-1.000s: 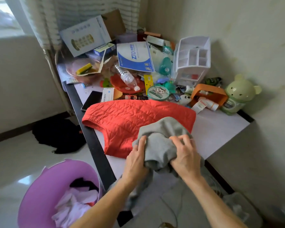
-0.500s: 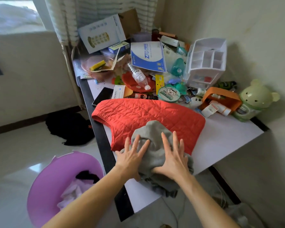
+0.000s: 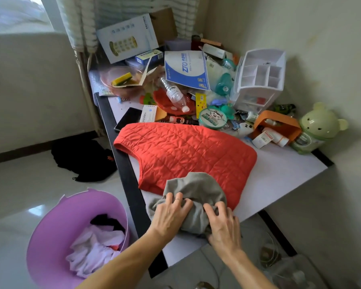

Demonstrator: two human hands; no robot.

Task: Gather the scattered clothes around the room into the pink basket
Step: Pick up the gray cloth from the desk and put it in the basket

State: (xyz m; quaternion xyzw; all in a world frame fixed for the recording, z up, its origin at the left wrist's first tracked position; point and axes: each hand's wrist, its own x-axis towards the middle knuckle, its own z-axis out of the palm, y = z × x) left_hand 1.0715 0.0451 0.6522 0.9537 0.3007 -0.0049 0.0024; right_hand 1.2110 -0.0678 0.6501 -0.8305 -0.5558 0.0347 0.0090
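A grey cloth (image 3: 194, 188) lies bunched on the near part of the table, partly over a red quilted vest (image 3: 188, 155) spread flat. My left hand (image 3: 170, 215) grips the cloth's left side with curled fingers. My right hand (image 3: 223, 224) clutches its right side, fingers dug into the folds. The pink basket (image 3: 50, 232) stands on the floor at the lower left, holding white and dark clothes. A black garment (image 3: 81, 159) lies on the floor beside the table's far left leg.
The white table (image 3: 279, 178) has a dark edge and its back half is crowded: boxes, a plastic bottle (image 3: 174, 94), a white drawer organiser (image 3: 258, 78), an orange holder (image 3: 277, 126), a green bear jar (image 3: 317, 128). Walls close the right and back.
My hands went from flat, spread fingers on the grey cloth to curled fingers gathering it. The cloth has shifted slightly toward the table's near edge.
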